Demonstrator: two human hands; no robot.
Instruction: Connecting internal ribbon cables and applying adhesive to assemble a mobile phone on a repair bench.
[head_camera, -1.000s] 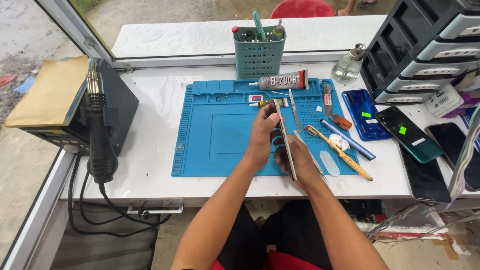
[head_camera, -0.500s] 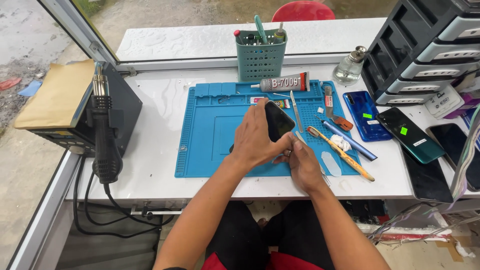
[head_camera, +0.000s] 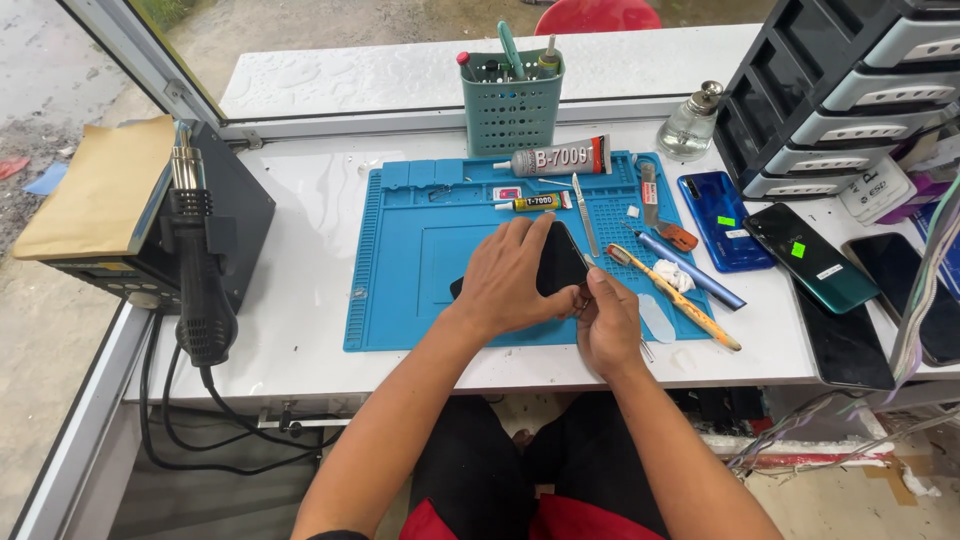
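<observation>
Blue silicone mat covers the middle of the white bench, and on it lies the black phone, its dark face up, near the centre of the mat. Our left hand lies flat over the phone, fingers spread and pointing to 12 o'clock, pressing on it more than gripping it. Our right hand is at 4 o'clock from the phone, its fingers curled close together at the phone's lower right edge; we cannot tell if they pinch the edge or some small tool. At 12 o'clock from the phone we see a small yellow glue tube, then a big grey glue tube, and behind them a green basket with pens in it. At 3 o'clock from the phone there are a thin metal blade, a blue pen-like tool and an orange-yellow tool. Further to 3 o'clock lie a blue phone and a dark green phone, just beside each other. At 9 o'clock, well apart from the mat, a black hot-air gun hangs on its station. A glass bottle stands at 1 o'clock.
</observation>
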